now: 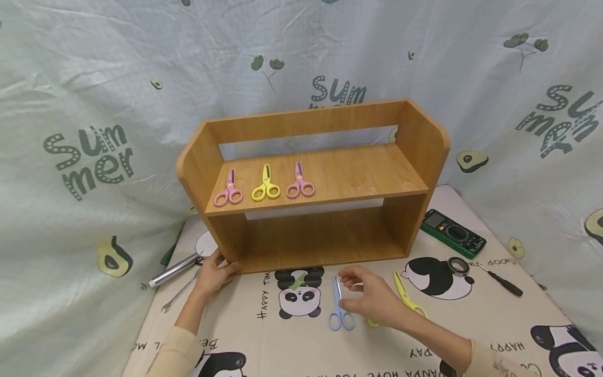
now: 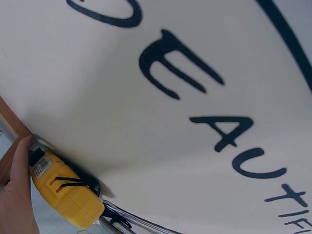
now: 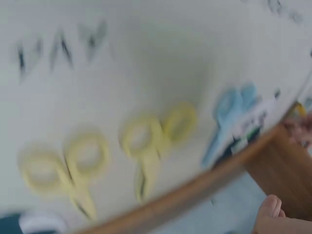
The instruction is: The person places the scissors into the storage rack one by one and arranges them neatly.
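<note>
My left hand [image 1: 218,272] rests at the lower left corner of a two-tier wooden shelf [image 1: 358,173], its fingers at the side panel. Over the table, my right hand [image 1: 369,296] hovers with loosely bent fingers beside blue scissors [image 1: 336,309], holding nothing. Yellow scissors [image 1: 402,288] lie to the right of that hand. More yellow scissors [image 3: 73,170] show in the right wrist view, mostly hidden under my hand in the head view. On the upper tier lie pink scissors [image 1: 230,191], yellow scissors [image 1: 266,186] and a second pink pair [image 1: 299,183], handles toward me.
Right of the shelf are a green multimeter [image 1: 454,233], a tape roll [image 1: 458,266] and a screwdriver [image 1: 506,284]. Left of it lie a silver-handled tool with a round white head [image 1: 207,245] and a wrench [image 1: 181,293]. A yellow-cased object [image 2: 73,195] sits beside my left hand.
</note>
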Tool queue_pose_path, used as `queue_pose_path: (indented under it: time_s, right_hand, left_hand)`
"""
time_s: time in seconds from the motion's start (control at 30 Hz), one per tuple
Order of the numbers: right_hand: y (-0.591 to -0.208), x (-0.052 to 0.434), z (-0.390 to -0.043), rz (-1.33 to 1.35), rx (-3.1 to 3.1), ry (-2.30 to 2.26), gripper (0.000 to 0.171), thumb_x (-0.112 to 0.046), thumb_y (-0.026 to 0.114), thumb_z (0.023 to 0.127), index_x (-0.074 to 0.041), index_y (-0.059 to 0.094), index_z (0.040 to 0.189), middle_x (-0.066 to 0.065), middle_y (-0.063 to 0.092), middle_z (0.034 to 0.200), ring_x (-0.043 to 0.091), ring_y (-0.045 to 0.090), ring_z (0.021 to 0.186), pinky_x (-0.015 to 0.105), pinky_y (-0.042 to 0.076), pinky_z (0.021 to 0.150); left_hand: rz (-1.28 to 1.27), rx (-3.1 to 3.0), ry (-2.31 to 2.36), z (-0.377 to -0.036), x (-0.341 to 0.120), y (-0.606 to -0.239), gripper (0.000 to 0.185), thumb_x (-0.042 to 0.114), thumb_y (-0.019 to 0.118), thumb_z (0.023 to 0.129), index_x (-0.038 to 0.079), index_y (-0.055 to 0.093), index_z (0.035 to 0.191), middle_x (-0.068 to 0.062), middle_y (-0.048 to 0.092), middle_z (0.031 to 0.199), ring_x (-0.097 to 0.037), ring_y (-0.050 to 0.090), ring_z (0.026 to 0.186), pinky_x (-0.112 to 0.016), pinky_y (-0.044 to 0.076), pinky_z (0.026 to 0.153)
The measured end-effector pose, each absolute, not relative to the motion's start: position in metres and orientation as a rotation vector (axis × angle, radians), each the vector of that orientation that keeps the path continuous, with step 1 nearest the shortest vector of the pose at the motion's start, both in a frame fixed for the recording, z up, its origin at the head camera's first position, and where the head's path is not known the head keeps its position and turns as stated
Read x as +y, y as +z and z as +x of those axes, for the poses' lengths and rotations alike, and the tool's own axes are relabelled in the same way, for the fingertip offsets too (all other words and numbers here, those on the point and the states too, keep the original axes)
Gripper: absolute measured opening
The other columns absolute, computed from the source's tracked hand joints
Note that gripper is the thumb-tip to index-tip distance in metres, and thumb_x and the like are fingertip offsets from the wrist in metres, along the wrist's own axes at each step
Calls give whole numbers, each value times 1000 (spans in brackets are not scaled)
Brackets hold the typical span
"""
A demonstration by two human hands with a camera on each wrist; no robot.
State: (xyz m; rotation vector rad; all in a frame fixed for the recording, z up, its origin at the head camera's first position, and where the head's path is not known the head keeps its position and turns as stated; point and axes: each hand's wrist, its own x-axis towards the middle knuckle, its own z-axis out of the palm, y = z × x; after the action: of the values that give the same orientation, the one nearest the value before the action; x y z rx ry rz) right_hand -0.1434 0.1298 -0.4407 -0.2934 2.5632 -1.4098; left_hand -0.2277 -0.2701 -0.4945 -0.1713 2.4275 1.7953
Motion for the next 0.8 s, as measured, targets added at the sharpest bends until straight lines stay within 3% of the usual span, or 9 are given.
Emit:
queue_pose_path:
  time_s: [0.33,0.5,0.8]
  right_hand:
    - [-497,124,-130,-124,2606,-1435,62,-5,93,70,-1,64,125,6,66,110,19,62,102,43,60,100]
    - [-517,124,-128,-171,2624,-1426,63,-1,93,68,2,63,123,7,66,110,19,62,102,39,60,96]
    - [-528,116,-125,-188,2695,-1371,59,3,90,66,1,63,119,4,64,105,16,59,97,29,59,87]
  left_hand:
    - [-185,2419,1829,-230,-266,-495,78,0,61,101,6,18,166,-34,30,164,-39,61,126,-37,63,95]
    - [-187,2427,1816,-231,-266,-494,79,1,61,101,6,16,167,-33,29,165,-44,54,135,-42,61,100]
    - [-203,2442,1810,-230,-268,-495,80,1,61,101,5,16,167,-33,29,165,-45,55,134,-44,61,100]
